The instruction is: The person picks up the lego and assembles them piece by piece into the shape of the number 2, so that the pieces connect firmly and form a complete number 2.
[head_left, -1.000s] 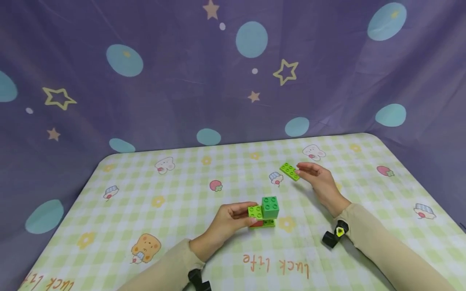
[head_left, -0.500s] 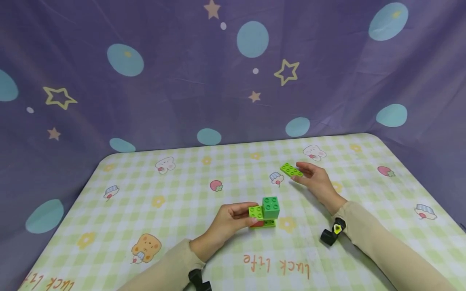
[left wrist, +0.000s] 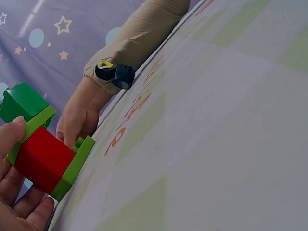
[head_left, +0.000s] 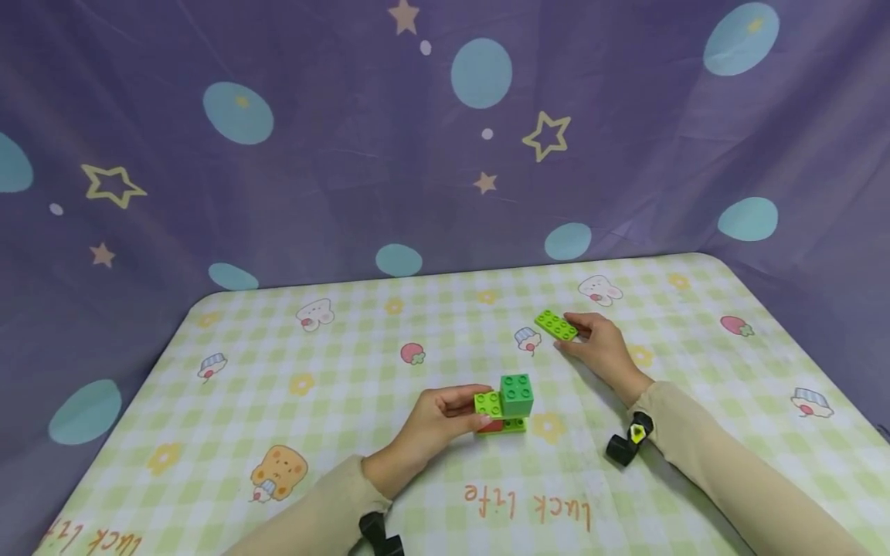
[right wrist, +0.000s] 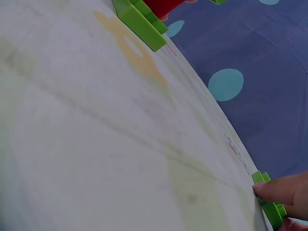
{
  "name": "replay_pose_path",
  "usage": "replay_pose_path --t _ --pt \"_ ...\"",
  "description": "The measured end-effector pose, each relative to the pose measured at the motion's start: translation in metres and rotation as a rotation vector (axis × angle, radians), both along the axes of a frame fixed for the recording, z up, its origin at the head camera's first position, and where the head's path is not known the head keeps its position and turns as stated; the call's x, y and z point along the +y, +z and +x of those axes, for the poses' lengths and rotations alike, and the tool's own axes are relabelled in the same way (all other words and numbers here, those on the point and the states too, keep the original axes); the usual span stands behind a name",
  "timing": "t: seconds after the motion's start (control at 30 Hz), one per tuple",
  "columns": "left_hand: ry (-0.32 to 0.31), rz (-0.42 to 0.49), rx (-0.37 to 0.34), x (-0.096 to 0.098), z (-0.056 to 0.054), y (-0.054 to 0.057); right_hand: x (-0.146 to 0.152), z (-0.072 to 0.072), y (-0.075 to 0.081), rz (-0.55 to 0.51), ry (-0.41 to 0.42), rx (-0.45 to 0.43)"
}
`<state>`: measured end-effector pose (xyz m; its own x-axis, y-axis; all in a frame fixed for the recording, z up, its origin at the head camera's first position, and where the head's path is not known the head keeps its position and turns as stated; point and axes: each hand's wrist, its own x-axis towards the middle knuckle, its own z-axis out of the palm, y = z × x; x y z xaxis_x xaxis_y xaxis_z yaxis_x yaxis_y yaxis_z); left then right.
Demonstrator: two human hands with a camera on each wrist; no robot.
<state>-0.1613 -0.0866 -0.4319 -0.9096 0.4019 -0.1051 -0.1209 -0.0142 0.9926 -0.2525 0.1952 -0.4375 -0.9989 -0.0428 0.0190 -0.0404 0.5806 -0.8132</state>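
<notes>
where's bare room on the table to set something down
Bare tablecloth stretches from the left hand out to the left edge, and right of the right hand. It's crowded around the brick stack and flat green brick.

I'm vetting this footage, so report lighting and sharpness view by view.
Head: bright tablecloth, soft shadow under the right sleeve; left wrist: dimmer, red block fairly clear, nearby tablecloth blurred; right wrist: also dim, yellow flower print soft-edged.
</notes>
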Motion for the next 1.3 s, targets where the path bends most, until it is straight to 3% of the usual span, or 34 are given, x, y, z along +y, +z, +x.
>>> replay_pose_path --t 0.33,0.57,0.83,1.3 --pt "-0.007 0.007 -0.001 0.000 0.000 0.001 -0.001 0.002 0.002 0.101 -0.006 0.051" --pt "-0.022 0.023 -0.008 0.000 -0.001 0.002 0.002 0.003 0.002 0.028 0.000 0.049" --pt "-0.010 0.025 -0.013 0.000 0.001 0.005 -0.005 0.007 0.012 -0.117 0.157 0.042" --pt "-0.021 0.037 -0.009 0.000 0.001 0.005 -0.023 0.039 0.054 -0.227 0.324 0.134"
